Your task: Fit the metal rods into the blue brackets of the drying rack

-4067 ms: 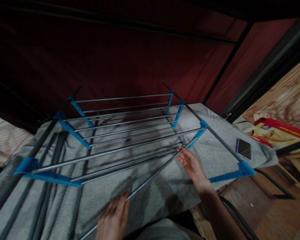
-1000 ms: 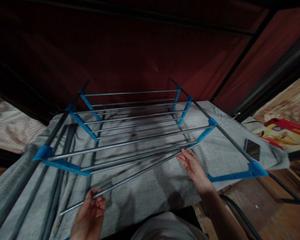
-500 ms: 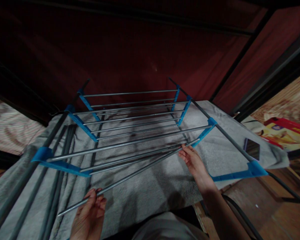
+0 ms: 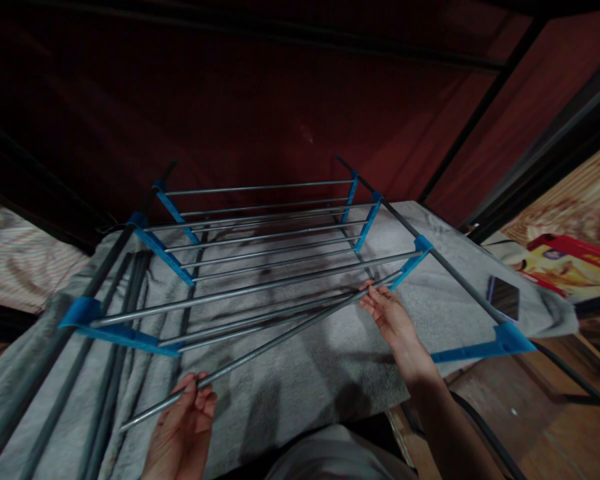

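Head: thin, slanted gry rod (image 4: 280,339) in L hand (image 4: 184,420) + R hand (image 4: 389,316).

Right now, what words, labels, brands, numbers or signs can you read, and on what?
None legible.
Red-and-yellow box: lettering on the red edge and a small purple logo, both too blurred to read.
Phone: no readable text on its dark screen.
Blue brackets: no readable marking.

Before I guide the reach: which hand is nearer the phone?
The right. The right hand grips the rod, with the phone off to its right; the left hand is farther, near the rod's other end.
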`<state>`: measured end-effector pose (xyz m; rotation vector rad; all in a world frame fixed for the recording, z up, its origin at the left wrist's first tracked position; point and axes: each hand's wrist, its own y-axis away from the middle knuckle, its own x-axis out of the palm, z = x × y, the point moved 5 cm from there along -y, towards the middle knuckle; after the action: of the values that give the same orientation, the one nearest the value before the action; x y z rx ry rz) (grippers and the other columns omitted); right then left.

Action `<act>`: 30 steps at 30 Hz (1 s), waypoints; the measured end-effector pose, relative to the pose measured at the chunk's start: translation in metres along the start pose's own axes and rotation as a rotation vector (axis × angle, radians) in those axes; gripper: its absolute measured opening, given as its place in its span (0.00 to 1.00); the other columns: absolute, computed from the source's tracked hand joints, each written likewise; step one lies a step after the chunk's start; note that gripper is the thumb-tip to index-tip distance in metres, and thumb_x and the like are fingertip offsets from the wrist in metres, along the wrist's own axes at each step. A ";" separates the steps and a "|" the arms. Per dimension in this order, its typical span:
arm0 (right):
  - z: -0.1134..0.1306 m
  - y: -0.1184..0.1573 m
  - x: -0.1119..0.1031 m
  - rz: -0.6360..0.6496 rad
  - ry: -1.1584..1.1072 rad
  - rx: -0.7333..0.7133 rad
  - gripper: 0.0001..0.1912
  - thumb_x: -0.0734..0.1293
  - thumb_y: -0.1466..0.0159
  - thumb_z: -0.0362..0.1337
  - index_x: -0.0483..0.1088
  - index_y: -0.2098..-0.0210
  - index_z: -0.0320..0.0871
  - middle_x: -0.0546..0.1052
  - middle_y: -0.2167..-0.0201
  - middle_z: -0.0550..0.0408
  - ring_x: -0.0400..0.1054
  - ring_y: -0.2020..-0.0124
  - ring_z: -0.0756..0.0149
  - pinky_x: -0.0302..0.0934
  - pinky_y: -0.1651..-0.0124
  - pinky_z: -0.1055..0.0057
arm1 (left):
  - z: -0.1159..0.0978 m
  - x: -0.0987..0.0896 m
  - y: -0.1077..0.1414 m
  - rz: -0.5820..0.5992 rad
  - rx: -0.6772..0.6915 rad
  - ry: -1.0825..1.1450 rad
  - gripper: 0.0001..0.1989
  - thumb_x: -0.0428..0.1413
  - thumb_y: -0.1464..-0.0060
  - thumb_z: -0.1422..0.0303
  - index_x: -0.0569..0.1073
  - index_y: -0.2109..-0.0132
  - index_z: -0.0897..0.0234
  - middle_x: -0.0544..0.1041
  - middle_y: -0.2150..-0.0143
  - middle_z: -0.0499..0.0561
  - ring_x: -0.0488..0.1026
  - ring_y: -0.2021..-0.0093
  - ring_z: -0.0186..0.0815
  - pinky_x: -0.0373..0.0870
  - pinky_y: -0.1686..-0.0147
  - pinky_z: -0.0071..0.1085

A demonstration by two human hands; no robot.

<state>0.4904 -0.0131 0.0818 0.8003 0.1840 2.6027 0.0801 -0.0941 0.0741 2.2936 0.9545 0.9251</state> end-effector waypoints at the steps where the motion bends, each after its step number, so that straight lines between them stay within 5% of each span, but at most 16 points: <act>1: 0.001 0.000 -0.001 -0.005 -0.003 -0.008 0.12 0.82 0.49 0.39 0.77 0.69 0.47 0.81 0.65 0.59 0.74 0.68 0.69 0.72 0.62 0.71 | 0.000 0.001 0.000 -0.001 0.000 -0.003 0.06 0.57 0.47 0.78 0.78 0.66 0.66 0.79 0.67 0.47 0.74 0.74 0.27 0.76 0.73 0.21; 30: 0.008 -0.008 -0.006 0.010 -0.052 -0.008 0.12 0.81 0.48 0.35 0.76 0.70 0.45 0.81 0.67 0.59 0.74 0.70 0.72 0.73 0.64 0.76 | 0.002 0.011 0.002 0.036 0.002 0.008 0.04 0.59 0.50 0.78 0.78 0.66 0.68 0.79 0.65 0.49 0.75 0.73 0.27 0.76 0.74 0.21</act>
<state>0.5022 -0.0087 0.0834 0.8673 0.1555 2.5872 0.0885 -0.0870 0.0781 2.3171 0.9204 0.9491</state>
